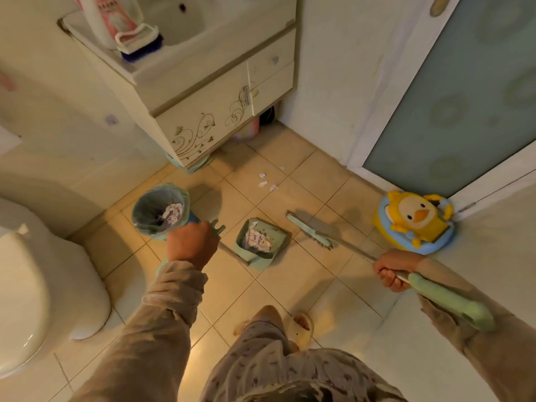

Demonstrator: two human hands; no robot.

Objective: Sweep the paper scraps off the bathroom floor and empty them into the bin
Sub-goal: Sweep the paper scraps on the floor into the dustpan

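Note:
My left hand (193,243) grips the top of the green dustpan's long handle. The dustpan (261,242) rests on the tiled floor and holds a heap of crumpled paper. My right hand (393,269) is closed around the broom's shaft just above its green grip. The green broom head (309,230) lies on the floor to the right of the dustpan. A few small white paper scraps (265,181) lie further away, near the sink cabinet. The round bin (161,210), lined with a bag, stands left of the dustpan with paper inside.
A toilet (43,285) fills the left side. The sink cabinet (203,111) stands at the back. A yellow duck potty seat (414,221) sits by the door (464,97) on the right. My slippered foot (301,326) stands on the tiles below.

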